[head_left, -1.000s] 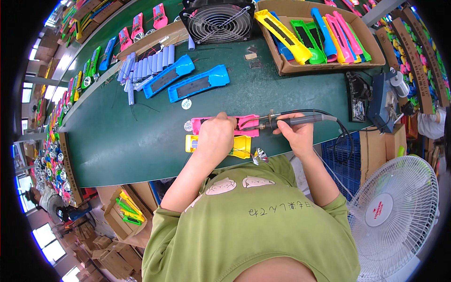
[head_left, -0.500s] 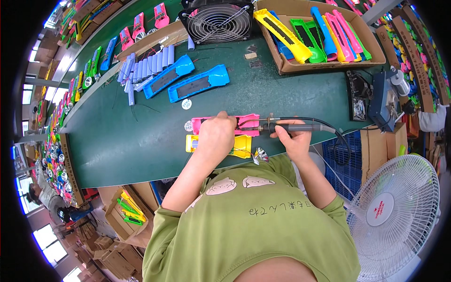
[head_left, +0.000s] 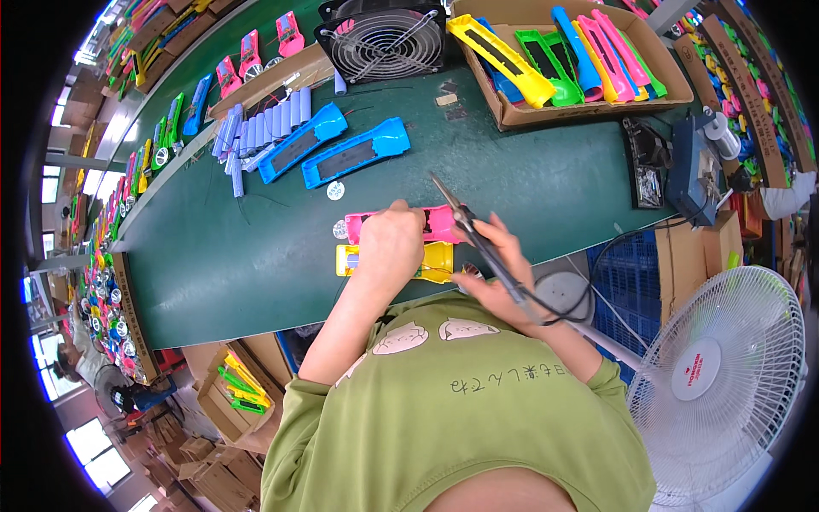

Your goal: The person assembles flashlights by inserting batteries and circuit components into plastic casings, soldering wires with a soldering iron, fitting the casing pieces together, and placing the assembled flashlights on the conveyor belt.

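Observation:
A pink plastic torch casing (head_left: 439, 224) lies on the green bench just beyond a yellow casing (head_left: 438, 263), which holds a lilac battery cell. My left hand (head_left: 392, 243) is closed over the pink casing's middle; what its fingers pinch is hidden beneath it. In my right hand (head_left: 503, 269) is a soldering iron (head_left: 486, 247), its tip pointing up and left, clear of the pink casing. The thumb and a finger of that hand reach toward a small silvery reflector (head_left: 472, 271) beside the yellow casing's right end, partly covered by the hand.
Two blue casings (head_left: 358, 154) and a group of lilac battery cells (head_left: 269, 124) lie farther back. A box fan (head_left: 384, 47) and a carton of coloured casings (head_left: 589, 115) stand behind. At right are a soldering station (head_left: 695, 171) and a white fan (head_left: 708, 375).
My right hand has drawn the soldering iron off the pink casing and swung its tip up, coming nearer the reflector. My left hand has stayed over the pink casing.

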### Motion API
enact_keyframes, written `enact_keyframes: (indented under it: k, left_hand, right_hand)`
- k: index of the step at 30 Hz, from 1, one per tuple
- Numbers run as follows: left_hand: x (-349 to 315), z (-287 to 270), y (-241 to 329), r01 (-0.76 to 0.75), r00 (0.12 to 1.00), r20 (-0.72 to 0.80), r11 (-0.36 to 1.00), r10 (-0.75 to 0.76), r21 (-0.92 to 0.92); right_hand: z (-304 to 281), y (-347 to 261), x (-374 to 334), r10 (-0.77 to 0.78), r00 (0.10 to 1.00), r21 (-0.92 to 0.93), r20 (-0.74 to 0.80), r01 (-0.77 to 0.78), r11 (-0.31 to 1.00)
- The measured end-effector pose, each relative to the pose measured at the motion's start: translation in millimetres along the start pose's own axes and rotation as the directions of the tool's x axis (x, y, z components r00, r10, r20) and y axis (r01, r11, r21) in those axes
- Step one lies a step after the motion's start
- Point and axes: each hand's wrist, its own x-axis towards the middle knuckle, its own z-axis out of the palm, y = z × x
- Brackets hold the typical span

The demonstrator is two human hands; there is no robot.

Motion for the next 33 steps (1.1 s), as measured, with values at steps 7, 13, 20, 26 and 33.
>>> enact_keyframes:
  k: [7,13,20,26,33]
  left_hand:
    - [-5,-9,1,0.026,1.000,0.009,0.993,-0.025,-0.113]
    - [-37,-32,-7,0.070,0.983,-0.122,0.898,-0.136,-0.435]
    - [-52,-3,-13,-0.324,0.914,-0.339,0.902,0.221,-0.286]
    - [-50,4,-16,-0.421,0.880,-0.334,0.881,0.338,-0.217]
    - [-31,26,-4,-0.319,0.805,-0.590,0.880,0.055,-0.353]
  right_hand:
    - [10,3,5,-0.056,0.984,-0.105,0.171,0.075,0.992]
    - [-2,3,18,-0.054,0.985,-0.158,0.165,0.080,0.984]
    - [-12,12,39,-0.063,0.978,-0.205,0.201,0.104,0.973]
    - [-13,11,39,-0.064,0.981,-0.206,0.184,0.102,0.973]
    - [-13,6,30,-0.079,0.989,-0.194,0.123,0.102,0.976]
